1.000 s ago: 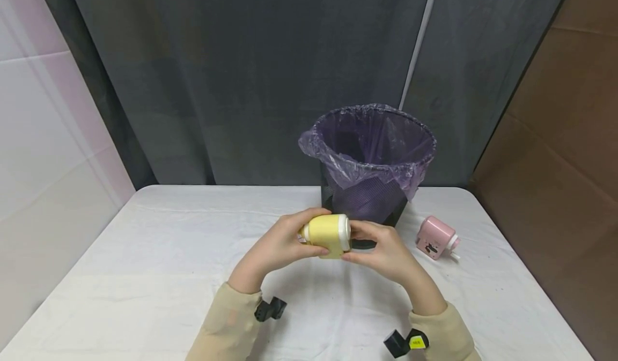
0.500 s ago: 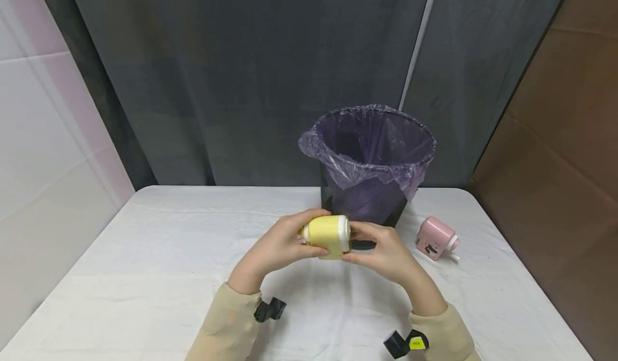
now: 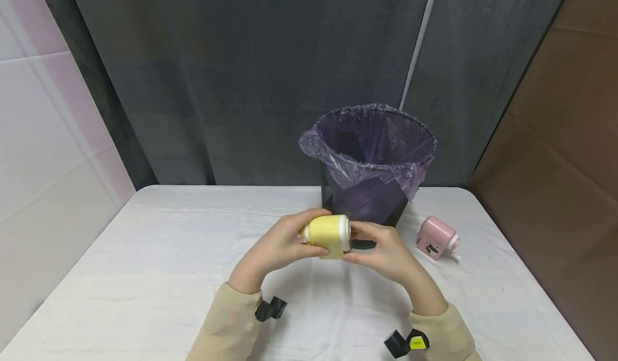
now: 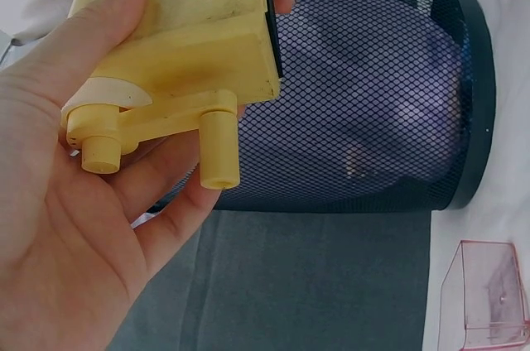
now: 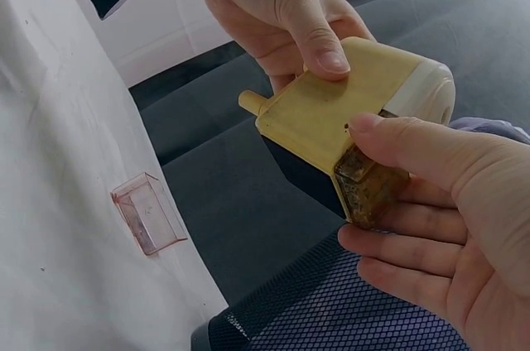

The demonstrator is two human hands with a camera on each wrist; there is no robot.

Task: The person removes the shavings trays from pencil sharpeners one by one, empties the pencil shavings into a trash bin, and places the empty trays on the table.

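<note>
A yellow crank pencil sharpener (image 3: 328, 235) with a white end is held in the air above the table, in front of the bin. My left hand (image 3: 282, 243) grips its crank end; the left wrist view shows the crank (image 4: 178, 119) beside the palm. With thumb and fingers, my right hand (image 3: 383, 248) pinches the other end, at a brown-stained, see-through part (image 5: 373, 185). A pink pencil sharpener (image 3: 436, 237) with a cartoon print lies on its side to the right. Both wrist views show a clear, pink-edged box (image 5: 149, 214) on the table.
Behind the hands stands a black mesh bin (image 4: 373, 94) lined with a purple bag (image 3: 372, 178). White cloth covers the table (image 3: 169, 264). A dark curtain (image 3: 251, 82) closes off the back, and a brown panel (image 3: 560, 135) rises on the right.
</note>
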